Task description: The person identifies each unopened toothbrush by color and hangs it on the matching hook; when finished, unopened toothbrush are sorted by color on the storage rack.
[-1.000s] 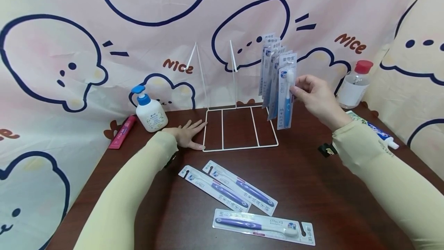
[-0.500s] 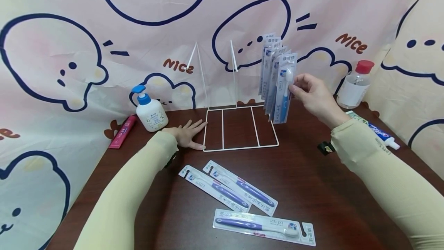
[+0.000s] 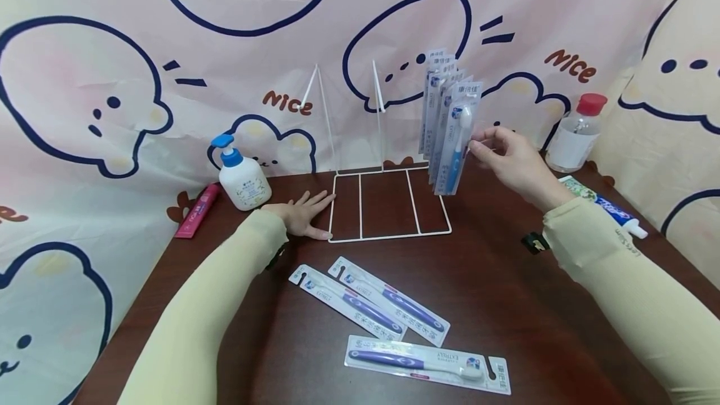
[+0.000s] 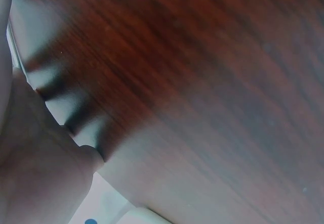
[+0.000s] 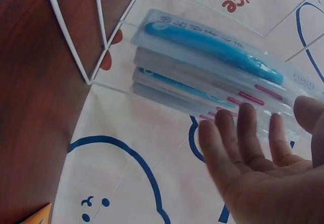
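Note:
A white wire rack [image 3: 394, 237] stands at the back of the table. Several packaged toothbrushes hang in a row on its right side; the front one, a blue toothbrush [image 3: 457, 142], faces me slightly turned. My right hand [image 3: 514, 164] is at that pack's right edge, and in the right wrist view its fingers [image 5: 247, 138] are spread and loosely bent beside the packs, with the thumb apart from them. My left hand [image 3: 304, 214] lies flat with spread fingers on the table, fingertips and thumb at the left side of the rack's base.
Three packaged purple toothbrushes [image 3: 427, 364] lie on the table in front. At left are a pump bottle [image 3: 245, 186] and a pink tube [image 3: 198, 211]. At right stand a red-capped bottle [image 3: 575, 139] and a toothpaste tube [image 3: 607, 205]. A patterned cloth hangs behind.
The front blue toothbrush pack has moved back toward the others and turned a little. My right hand's fingers have loosened at its edge. The left hand stays put.

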`<state>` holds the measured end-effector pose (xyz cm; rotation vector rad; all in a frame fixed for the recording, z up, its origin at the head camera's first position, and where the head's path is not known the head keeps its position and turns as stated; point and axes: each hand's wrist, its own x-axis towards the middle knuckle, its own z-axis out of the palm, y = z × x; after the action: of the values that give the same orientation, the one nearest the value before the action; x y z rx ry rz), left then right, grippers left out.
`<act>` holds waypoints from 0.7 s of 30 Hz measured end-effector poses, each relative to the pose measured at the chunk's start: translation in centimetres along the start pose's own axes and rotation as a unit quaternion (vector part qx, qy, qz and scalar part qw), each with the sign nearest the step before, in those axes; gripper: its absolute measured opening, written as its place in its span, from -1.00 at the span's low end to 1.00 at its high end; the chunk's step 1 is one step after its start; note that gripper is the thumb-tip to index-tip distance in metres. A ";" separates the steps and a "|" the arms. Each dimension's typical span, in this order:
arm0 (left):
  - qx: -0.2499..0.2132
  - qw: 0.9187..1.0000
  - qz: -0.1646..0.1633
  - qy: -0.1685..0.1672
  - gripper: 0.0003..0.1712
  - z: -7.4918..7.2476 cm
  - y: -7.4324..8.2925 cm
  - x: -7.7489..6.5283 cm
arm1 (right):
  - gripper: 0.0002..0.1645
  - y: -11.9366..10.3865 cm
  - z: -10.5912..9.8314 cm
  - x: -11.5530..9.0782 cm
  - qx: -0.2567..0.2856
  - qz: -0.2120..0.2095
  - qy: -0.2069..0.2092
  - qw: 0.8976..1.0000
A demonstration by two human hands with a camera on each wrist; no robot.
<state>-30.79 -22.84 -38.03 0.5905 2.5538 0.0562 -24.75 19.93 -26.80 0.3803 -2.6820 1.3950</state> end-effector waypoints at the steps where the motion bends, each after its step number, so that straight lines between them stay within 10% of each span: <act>1: 0.002 1.000 0.001 0.001 0.25 0.0 -0.1 0.0 | -0.40 0.2 0.1 -0.1 -0.004 0.000 -0.003 1.000; 11: 0.009 1.000 -0.004 -0.002 0.25 -0.2 -0.3 -0.1 | -0.34 3.1 3.1 -1.9 -0.163 0.012 -0.105 0.981; 21: 0.003 1.000 -0.011 -0.010 0.22 -0.2 0.0 0.1 | -0.58 1.4 9.8 -5.6 -0.208 -0.034 -0.229 0.950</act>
<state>-30.94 -22.80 -37.93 0.5615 2.5406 0.0352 -19.44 13.66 -34.66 0.8275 -3.1812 0.7534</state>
